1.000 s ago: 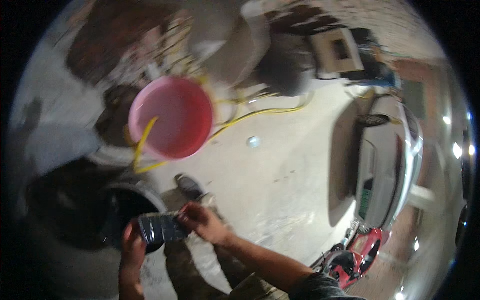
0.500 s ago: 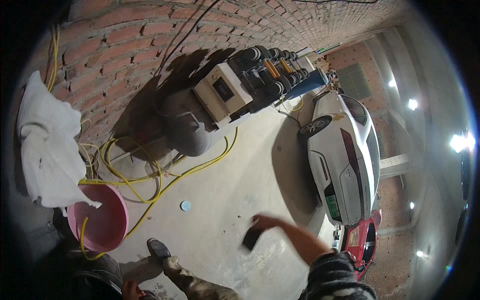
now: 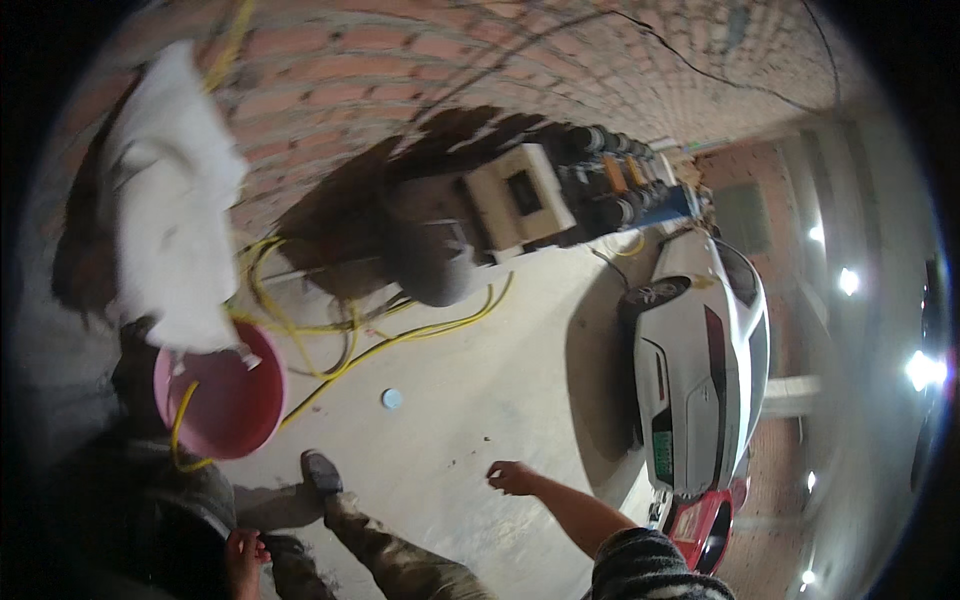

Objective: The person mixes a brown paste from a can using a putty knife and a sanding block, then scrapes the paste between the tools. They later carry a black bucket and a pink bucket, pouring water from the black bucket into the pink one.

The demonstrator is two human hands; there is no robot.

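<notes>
Over the concrete floor (image 3: 450, 400) my right hand (image 3: 513, 478) is stretched out, its fingers loosely bent and slightly apart, with nothing visible in them. Low at the left, my left hand (image 3: 245, 552) has its fingers curled beside a dark rounded rim (image 3: 205, 515); what it holds, if anything, I cannot make out. My leg in patterned trousers (image 3: 385, 548) and a dark shoe (image 3: 320, 472) lie between the hands. A pink basin (image 3: 270, 425) with a yellow hose (image 3: 183, 420) end in it is ahead of my left hand. White cloth (image 3: 175, 240) hangs above the basin.
Yellow hose coils (image 3: 345, 327) run along the floor near a grey rounded tank (image 3: 435, 275). Beyond stands a machine with a beige box (image 3: 515, 200) by the brick wall (image 3: 400, 60). A pale blue disc (image 3: 391, 399) lies on the floor. A white car (image 3: 690, 390) and red car (image 3: 695, 535) are parked right.
The dark flat object at my right hand is no longer visible, and the fingers have loosened. My left hand shows farther up. The whole view has shifted, with the surroundings moving rightward.
</notes>
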